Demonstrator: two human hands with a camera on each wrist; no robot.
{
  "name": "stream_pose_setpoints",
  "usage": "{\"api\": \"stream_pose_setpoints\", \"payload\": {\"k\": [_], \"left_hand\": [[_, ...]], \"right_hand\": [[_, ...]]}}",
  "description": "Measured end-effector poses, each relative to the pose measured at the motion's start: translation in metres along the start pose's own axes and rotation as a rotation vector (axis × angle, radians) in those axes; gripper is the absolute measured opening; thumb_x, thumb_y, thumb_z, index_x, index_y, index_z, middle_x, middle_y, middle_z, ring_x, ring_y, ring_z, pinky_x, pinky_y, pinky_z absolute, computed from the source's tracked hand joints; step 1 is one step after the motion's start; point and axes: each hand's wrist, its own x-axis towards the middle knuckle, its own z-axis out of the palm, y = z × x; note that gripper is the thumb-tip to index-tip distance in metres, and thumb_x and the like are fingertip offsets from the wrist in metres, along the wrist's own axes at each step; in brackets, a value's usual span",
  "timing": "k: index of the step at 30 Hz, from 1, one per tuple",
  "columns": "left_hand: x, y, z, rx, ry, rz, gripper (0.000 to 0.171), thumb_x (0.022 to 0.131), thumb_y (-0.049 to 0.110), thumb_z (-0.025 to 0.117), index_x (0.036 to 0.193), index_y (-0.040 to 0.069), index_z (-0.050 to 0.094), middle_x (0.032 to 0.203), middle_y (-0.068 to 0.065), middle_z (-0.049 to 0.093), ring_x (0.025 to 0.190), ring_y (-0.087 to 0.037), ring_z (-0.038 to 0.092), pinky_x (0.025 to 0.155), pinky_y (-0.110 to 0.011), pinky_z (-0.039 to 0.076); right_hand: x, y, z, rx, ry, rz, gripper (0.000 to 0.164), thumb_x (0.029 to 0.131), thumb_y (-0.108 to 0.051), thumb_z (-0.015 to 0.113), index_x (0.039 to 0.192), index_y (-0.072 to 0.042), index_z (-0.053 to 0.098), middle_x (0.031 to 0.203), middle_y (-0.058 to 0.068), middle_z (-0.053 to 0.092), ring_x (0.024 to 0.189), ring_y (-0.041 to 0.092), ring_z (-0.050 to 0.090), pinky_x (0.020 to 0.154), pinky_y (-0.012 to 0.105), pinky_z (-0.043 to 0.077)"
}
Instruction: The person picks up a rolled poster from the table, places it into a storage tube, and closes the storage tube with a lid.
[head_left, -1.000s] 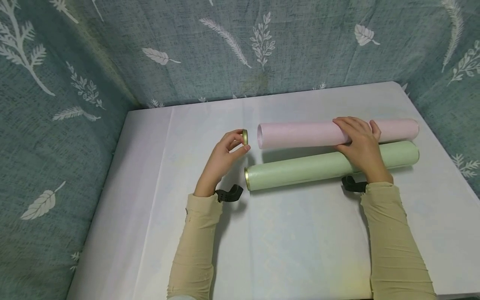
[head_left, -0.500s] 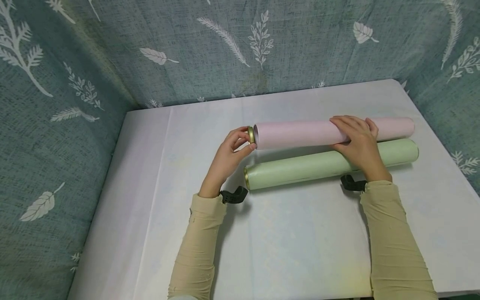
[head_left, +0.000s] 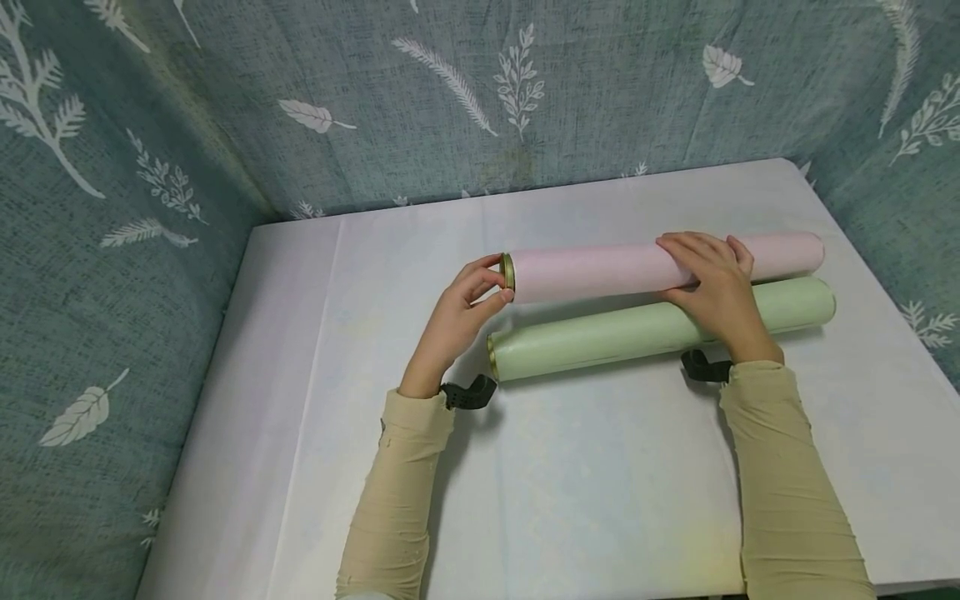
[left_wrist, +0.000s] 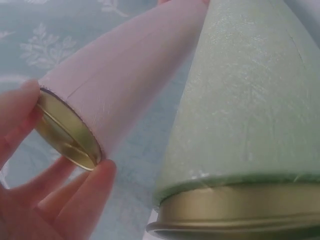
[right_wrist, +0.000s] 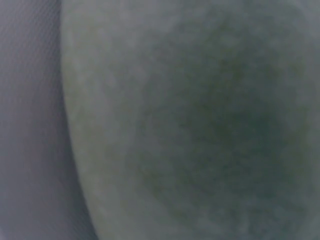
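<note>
A long pink tube (head_left: 585, 271) lies across the table, and my right hand (head_left: 712, 275) grips it from above, right of its middle. At its left end sits a gold metal cap (left_wrist: 70, 127), partly inside the tube's mouth. Thumb and fingers of my left hand (head_left: 468, 308) pinch the cap's rim. Nearer to me lies a green tube (head_left: 600, 337), slightly slanted, with a gold cap (left_wrist: 240, 207) on its left end. My right wrist is over the green tube, whose blurred surface (right_wrist: 200, 125) fills most of the right wrist view.
Both tubes rest on a white table (head_left: 600, 483). Green-blue cloth with white leaf prints (head_left: 375, 108) hangs behind the table and at its sides. A black wrist strap mount (head_left: 470, 392) sticks out from the left wrist close to the green tube's end.
My left hand has brought the gold cap rightwards to the pink tube's open end, and the cap now sits in its mouth. The pink tube has shifted slightly left; the green tube stays put.
</note>
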Motion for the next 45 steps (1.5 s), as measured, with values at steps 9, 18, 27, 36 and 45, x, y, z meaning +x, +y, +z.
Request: {"api": "stream_pose_setpoints", "payload": {"k": [9,18,27,36,45], "left_hand": [[-0.002,-0.003,0.002,-0.01,0.05,-0.015,0.016,0.087,0.019,0.059,0.092,0.004,0.058,0.137,0.002,0.035,0.12,-0.021,0.043,0.089,-0.029,0.043],[-0.002,-0.005,-0.001,0.025,0.066,-0.041,0.015,0.084,0.024,0.062,0.09,0.01,0.063,0.133,0.007,0.038,0.116,-0.013,0.045,0.087,-0.027,0.043],[0.003,-0.017,-0.008,0.257,-0.029,0.051,0.014,0.086,0.032,0.058,0.089,0.019,0.064,0.133,0.005,0.036,0.115,-0.014,0.043,0.082,-0.032,0.045],[-0.002,0.0,-0.009,0.364,-0.143,0.086,0.013,0.088,0.023,0.055,0.093,0.013,0.062,0.133,-0.008,0.031,0.101,-0.016,0.052,0.079,-0.032,0.045],[0.004,-0.017,-0.014,0.435,-0.176,0.149,0.014,0.089,0.032,0.052,0.091,0.02,0.059,0.133,-0.004,0.03,0.087,-0.016,0.058,0.076,-0.028,0.046]], "right_hand": [[0.0,0.001,0.004,-0.006,0.006,-0.012,0.073,0.062,-0.015,0.081,0.128,-0.025,0.051,0.129,-0.004,0.048,0.122,0.019,0.034,0.102,0.043,0.007],[0.001,-0.002,0.006,-0.009,0.039,-0.036,0.071,0.06,-0.014,0.082,0.125,-0.022,0.054,0.126,-0.002,0.051,0.12,0.021,0.037,0.102,0.045,0.008],[0.003,-0.004,0.005,0.001,0.036,-0.059,0.072,0.058,-0.011,0.082,0.124,-0.021,0.055,0.125,-0.002,0.052,0.119,0.021,0.037,0.102,0.046,0.009],[0.003,-0.002,0.006,-0.001,0.026,-0.068,0.072,0.056,-0.011,0.083,0.123,-0.021,0.056,0.124,-0.001,0.053,0.118,0.021,0.039,0.103,0.047,0.01],[0.004,-0.001,0.007,-0.006,0.042,-0.076,0.072,0.056,-0.009,0.083,0.122,-0.02,0.057,0.123,-0.001,0.054,0.118,0.02,0.041,0.103,0.047,0.012]]}}
